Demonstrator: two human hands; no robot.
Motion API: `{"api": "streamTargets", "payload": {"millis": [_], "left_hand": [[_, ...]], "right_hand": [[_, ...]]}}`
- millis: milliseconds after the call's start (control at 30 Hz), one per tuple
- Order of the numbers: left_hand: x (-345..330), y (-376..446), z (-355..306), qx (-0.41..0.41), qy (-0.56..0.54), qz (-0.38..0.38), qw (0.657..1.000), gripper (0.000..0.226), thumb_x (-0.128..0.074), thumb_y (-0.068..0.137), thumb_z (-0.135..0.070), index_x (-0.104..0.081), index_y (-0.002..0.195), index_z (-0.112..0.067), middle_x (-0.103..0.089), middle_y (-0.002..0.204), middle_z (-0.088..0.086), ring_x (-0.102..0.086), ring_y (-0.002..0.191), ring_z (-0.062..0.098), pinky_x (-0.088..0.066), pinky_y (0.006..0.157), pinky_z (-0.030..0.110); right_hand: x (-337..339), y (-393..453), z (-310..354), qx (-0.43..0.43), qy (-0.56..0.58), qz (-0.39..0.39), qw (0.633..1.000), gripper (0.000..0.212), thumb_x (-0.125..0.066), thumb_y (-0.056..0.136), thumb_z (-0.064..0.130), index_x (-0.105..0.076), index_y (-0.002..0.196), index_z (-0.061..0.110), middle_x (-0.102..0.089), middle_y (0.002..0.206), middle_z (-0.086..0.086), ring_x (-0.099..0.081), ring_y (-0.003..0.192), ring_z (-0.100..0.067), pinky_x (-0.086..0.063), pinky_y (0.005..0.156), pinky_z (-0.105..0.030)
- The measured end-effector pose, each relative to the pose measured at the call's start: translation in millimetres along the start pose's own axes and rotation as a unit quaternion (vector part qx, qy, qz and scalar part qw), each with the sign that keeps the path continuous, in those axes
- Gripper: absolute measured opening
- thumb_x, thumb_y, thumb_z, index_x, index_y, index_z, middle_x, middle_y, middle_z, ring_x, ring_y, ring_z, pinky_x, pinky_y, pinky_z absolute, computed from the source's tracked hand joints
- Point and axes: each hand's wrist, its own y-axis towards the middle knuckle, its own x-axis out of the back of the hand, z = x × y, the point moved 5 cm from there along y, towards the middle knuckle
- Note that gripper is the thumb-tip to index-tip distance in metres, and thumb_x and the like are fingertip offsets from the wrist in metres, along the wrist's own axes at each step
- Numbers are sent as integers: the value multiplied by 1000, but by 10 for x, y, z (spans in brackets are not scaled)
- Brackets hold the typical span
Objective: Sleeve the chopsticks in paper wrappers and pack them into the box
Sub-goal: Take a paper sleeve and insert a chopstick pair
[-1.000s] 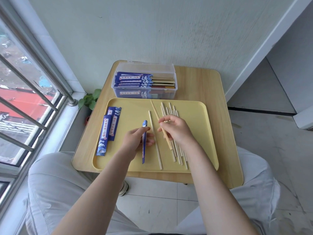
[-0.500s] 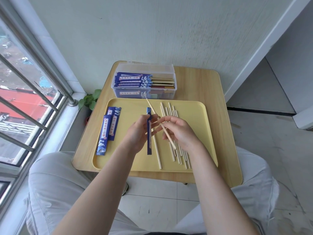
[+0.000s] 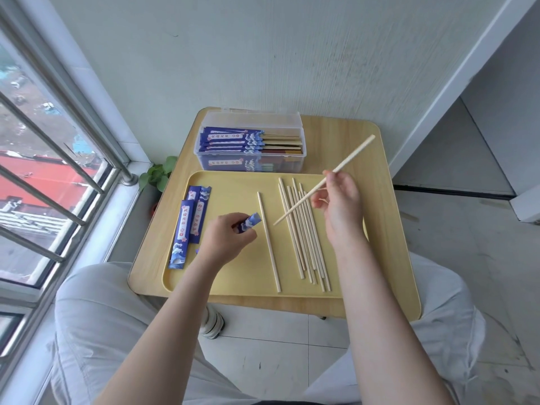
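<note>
Several sleeved pairs: already in the box [image 3: 302, 143] at the far edge of the table [image 3: 382, 217] — about five blue sleeves show on the top layer, with more visible through the clear front wall; an exact total cannot be read.
One held chopstick: [image 3: 347, 163] pinched in the right hand [image 3: 339, 201], raised and slanting, its thick end up toward the wall and its tip low over the loose pile.
One held wrapper: [image 3: 249, 222] clamped in the curled fingers of the left hand [image 3: 226, 239], only its top end poking out toward the chopstick tip; the two are apart, so nothing is threaded yet.
Step in hand: by my reading, lining up tip and sleeve mouth for insertion.
One single stick: [image 3: 268, 241] lying alone on the tray [image 3: 233, 182], just left of the pile — likely the partner of the held one.
Loose pile: [image 3: 304, 238] roughly seven or eight bare sticks, overlapping, so the count is approximate.
Spare wrappers: [image 3: 191, 226] two lie at the tray's left side, overlapping; whether a third hides under them I cannot tell.
Left to do: about nine or ten bare sticks in all, against three wrappers seen — sleeves may run short.
Progress: well past the start, judging by the filled box, with a few pairs left.
</note>
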Motion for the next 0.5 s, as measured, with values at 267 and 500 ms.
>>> {"api": "streamTargets", "payload": {"millis": [267,500], "left_hand": [[-82,-42,-25,-13,3,20,1000,22,-70,84,-15,-75,105,-17,-69,87,-2,-63,82,18,-53,71,33],[-117,-50,-112,-27,-12,31,999,18,-69,84,-15,-75,101,-19,-70,84,4,-61,76,25,-52,66,38]], "right_hand": [[103,8,-116,-7,-12,-78,997,18,-38,109,17,-50,95,13,-59,63,-1,-57,48,-15,-50,54,-31],[-26,-47,-191,-8,-40,-28,999,16,-41,108,16,-52,96,12,-63,64,0,-61,53,-18,-54,58,-33]]}}
